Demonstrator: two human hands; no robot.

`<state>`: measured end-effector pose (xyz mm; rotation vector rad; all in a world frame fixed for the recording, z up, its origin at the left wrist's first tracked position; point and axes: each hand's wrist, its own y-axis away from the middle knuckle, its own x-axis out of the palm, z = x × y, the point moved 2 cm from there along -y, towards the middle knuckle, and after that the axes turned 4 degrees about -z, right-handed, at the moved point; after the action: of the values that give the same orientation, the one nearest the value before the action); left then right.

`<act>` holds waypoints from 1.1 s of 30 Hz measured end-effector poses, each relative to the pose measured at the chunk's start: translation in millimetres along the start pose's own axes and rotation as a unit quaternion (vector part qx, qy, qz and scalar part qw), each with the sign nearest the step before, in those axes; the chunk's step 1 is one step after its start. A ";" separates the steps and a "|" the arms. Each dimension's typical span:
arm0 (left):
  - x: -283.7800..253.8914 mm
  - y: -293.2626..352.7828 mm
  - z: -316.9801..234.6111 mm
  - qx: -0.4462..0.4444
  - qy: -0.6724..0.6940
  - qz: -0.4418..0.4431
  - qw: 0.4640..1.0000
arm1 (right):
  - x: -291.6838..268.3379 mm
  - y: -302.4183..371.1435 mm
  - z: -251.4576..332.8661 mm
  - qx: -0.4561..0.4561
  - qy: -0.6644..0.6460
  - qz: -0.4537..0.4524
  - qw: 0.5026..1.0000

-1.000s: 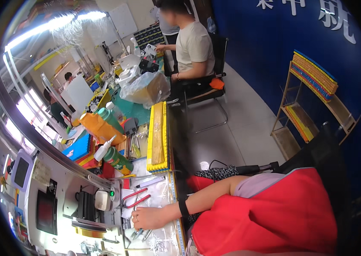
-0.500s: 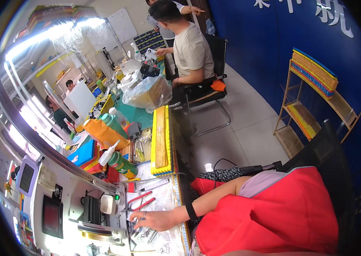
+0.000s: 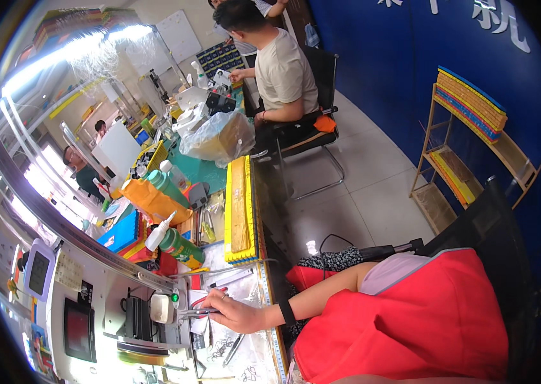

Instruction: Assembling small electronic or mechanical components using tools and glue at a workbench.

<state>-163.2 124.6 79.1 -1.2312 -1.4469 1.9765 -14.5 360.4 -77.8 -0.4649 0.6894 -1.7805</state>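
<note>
One slim grey metal tool point(image 3: 196, 313), shiny, is below grn btl point(image 3: 182, 249); R hand point(image 3: 240, 315) has fingers clamped on it. Up-right of btl, clear bag point(image 3: 201, 142) w/ yellowish box point(image 3: 232, 141) inside; down-left, sm white tub point(image 3: 161, 308), contents unclear.

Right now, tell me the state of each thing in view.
Right hand: grip closed on grey metal tool
Overhead lamp: lit
Small green light: lit
Dark screen: on or off unclear
Plastic bag: crumpled
Black pen-like tool: lying unheld
Far black chair: occupied

Smooth metal tool point(image 3: 197, 312), crinkled glossy plastic bag point(image 3: 222, 137)
</note>
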 end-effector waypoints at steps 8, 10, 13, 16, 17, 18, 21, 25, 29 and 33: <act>8.7 2.1 -4.0 0.002 0.002 0.012 1.000 | -2.6 -1.6 12.6 0.036 -0.036 0.073 0.996; 9.7 2.7 -4.9 0.002 0.002 0.016 1.000 | -1.3 -0.5 12.9 0.078 -0.045 0.097 0.991; 10.7 5.3 -5.9 0.001 0.001 0.021 1.000 | 0.2 0.3 15.2 0.105 -0.082 0.106 0.985; 12.4 8.8 -6.9 -0.001 0.001 0.027 1.000 | -0.4 0.2 19.9 0.164 -0.094 0.138 0.972; 13.1 10.2 -7.3 -0.002 0.002 0.029 1.000 | 0.6 1.3 18.9 0.160 -0.112 0.129 0.972; 14.1 11.4 -7.7 -0.003 0.002 0.032 0.999 | 1.2 2.2 17.7 0.156 -0.130 0.121 0.972; 16.2 16.5 -9.7 -0.008 0.002 0.041 0.999 | 1.5 2.9 15.2 0.122 -0.096 0.111 0.982; 15.6 22.3 -11.3 -0.014 -0.002 0.055 0.998 | 4.0 4.4 7.7 0.060 -0.093 0.077 0.991; 20.3 18.9 -12.3 -0.012 -0.001 0.056 0.998 | -6.4 1.5 19.3 -0.017 -0.042 0.070 0.996; 18.3 22.4 -8.0 -0.019 -0.006 0.047 0.999 | -32.2 -18.9 71.5 0.181 -0.103 0.320 0.924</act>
<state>-162.4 133.9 50.6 -1.3290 -1.4639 2.0286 26.1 379.2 -10.7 -0.1395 0.2960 -1.1745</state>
